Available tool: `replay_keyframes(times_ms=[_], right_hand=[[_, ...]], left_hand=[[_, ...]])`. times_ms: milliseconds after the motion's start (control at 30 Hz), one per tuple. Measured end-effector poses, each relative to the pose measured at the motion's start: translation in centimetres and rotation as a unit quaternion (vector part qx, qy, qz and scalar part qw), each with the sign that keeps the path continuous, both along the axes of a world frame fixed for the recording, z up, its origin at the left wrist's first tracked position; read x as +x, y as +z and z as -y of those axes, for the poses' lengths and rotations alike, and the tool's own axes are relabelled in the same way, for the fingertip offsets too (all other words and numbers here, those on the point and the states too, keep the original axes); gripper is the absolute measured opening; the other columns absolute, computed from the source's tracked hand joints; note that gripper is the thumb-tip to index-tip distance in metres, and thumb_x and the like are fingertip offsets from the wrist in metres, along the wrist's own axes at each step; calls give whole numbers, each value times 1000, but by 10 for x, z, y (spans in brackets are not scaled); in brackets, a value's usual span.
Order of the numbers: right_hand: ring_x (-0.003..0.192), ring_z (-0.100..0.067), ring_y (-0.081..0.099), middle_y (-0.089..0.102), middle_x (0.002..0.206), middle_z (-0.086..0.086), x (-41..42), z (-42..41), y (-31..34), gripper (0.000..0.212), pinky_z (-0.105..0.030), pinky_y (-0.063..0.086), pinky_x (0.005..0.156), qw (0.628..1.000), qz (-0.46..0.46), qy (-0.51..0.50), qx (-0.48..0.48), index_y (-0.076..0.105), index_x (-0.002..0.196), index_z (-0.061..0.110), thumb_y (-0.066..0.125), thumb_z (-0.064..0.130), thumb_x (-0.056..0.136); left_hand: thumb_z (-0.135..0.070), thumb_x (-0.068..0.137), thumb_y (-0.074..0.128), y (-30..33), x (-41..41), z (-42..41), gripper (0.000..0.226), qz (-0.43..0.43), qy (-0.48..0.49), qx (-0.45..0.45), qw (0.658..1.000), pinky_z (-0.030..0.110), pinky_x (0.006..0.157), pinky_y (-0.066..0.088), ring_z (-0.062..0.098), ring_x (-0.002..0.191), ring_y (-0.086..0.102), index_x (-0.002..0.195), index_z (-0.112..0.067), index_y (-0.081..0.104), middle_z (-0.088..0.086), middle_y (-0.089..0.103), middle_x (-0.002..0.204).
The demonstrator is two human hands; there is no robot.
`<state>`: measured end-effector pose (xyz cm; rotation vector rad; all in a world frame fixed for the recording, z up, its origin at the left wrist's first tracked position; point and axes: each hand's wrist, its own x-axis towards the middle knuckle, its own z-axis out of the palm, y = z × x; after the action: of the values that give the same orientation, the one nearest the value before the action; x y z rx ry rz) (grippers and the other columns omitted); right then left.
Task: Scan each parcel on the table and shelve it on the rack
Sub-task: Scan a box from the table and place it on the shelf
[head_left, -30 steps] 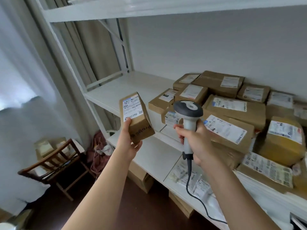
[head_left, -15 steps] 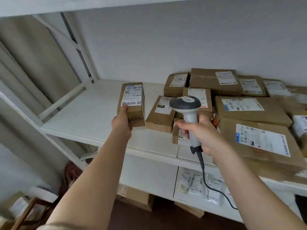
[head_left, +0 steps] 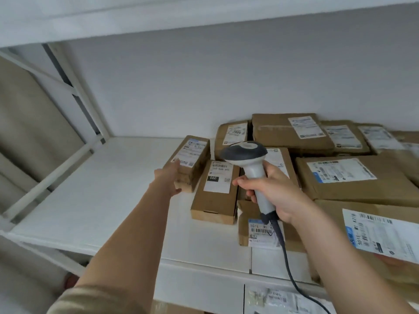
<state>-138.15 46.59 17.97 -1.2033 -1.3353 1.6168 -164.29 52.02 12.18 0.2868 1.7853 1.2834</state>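
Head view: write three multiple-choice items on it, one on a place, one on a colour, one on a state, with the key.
1. Where is the small parcel under the left hand?
A. on the white shelf, left of the other boxes
B. on a chair
C. on the floor

2. What colour is the scanner head?
A. red
B. dark grey
C. yellow

3. What is the right hand doing?
A. hanging idle
B. pressing a label
C. gripping the scanner handle

Key: A, it lies on the shelf board; B, dark head above a pale handle; C, fingers curl round the handle.
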Motion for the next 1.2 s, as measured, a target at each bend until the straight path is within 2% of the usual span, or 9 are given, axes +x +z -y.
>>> replay_keyframes(times_ms=[133, 267, 500, 567, 600, 700, 800, 967, 1200], right_hand=[[59, -7, 57, 76, 99, -9, -1, -18, 2, 35, -24, 49, 57, 1000, -4, -9, -13, 59, 113, 19, 72, 3, 85], [57, -6, 57, 77, 92, -6, 3, -25, 4, 32, -22, 48, 54, 1000, -5, -24, -20, 58, 113, 18, 70, 3, 87], [54, -4, 57, 77, 87, -4, 13, -21, 10, 32, -20, 50, 54, 996, -20, -85, -23, 57, 112, 23, 68, 3, 89], [57, -5, 57, 76, 94, -9, 13, -17, 11, 32, -21, 50, 57, 995, -18, -96, -21, 59, 112, 21, 69, 4, 88], [58, -5, 58, 75, 98, -10, 13, -14, 12, 32, -22, 51, 58, 994, -16, -103, -19, 60, 113, 20, 70, 5, 87], [62, -5, 59, 76, 96, -6, 11, -5, 15, 33, -21, 52, 59, 993, -13, -118, -7, 61, 116, 19, 70, 5, 87], [62, -5, 59, 76, 98, -7, 12, 8, 21, 32, -23, 52, 61, 990, -2, -140, 16, 62, 113, 21, 72, 7, 85], [62, -5, 58, 74, 100, -9, 26, 42, 28, 28, -22, 50, 60, 978, -4, -204, 44, 62, 109, 18, 72, 7, 85], [57, -5, 56, 70, 83, -4, 79, 111, 34, 27, -21, 49, 53, 941, -6, -333, 65, 59, 106, 15, 73, 4, 85]], left_hand=[[-23, 81, 77, -14, 2, -38, 43, -8, 3, 11, 1000, 34, 54, 59, 26, 91, 64, 117, -14, 54, 14, 54, 122], [-14, 81, 79, -14, 17, -66, 44, 7, 13, 50, 999, 34, 69, 60, 19, 77, 63, 116, -4, 55, 11, 63, 97], [-8, 90, 54, -7, 47, -88, 26, 17, -82, 33, 996, 31, 66, 49, 20, 87, 54, 116, -10, 57, 4, 58, 99], [-4, 97, 47, -3, 56, -83, 11, -5, -126, 9, 992, 26, 52, 46, 15, 73, 47, 94, -13, 52, 0, 49, 86], [-5, 100, 45, 1, 59, -78, 19, -19, -137, 2, 990, 26, 49, 44, 13, 67, 43, 84, -15, 45, 0, 44, 81], [-11, 100, 46, 9, 52, -70, 26, -60, -121, 5, 991, 30, 56, 33, 13, 61, 32, 75, -16, 39, 1, 37, 74], [-3, 92, 44, 18, 45, -65, 22, -122, -80, 56, 988, 26, 49, 28, 14, 57, 33, 72, -12, 45, 1, 40, 68], [8, 76, 37, 46, 82, -42, 38, -212, -100, 203, 951, 21, 58, 42, 17, 70, 55, 81, -12, 69, 0, 66, 81], [15, 74, 34, 67, 200, 2, 40, -146, -262, 337, 892, 21, 60, 42, 9, 61, 53, 64, -11, 63, 0, 60, 65]])
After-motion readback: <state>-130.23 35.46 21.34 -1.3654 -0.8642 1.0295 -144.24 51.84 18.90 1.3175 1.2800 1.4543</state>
